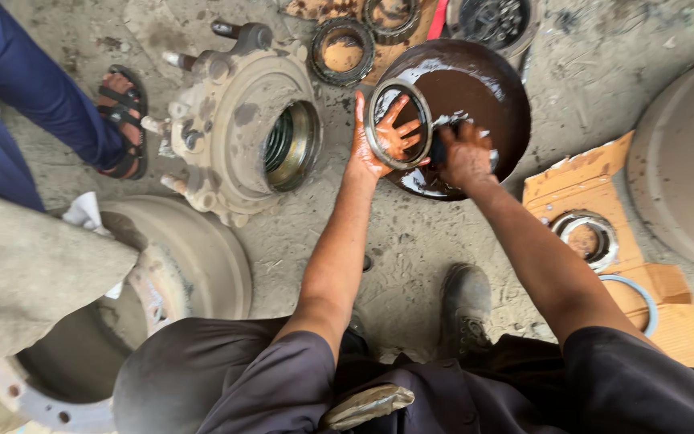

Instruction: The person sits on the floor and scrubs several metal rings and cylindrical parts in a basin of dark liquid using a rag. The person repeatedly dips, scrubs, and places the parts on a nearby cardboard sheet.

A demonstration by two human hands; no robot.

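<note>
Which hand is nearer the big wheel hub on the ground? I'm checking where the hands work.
Left. The left hand, holding a metal ring, is beside the wheel hub; the right hand is farther away, over the basin.

both arms are bare below short dark sleeves (pixel 283 362). dark trousers, a dirty black shoe (pixel 465 309), and greasy wet hands.

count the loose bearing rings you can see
5: one in the left hand over the pan, two on cardboard at top, one on cardboard at right, one at the frame's top; others may be hidden.
</note>
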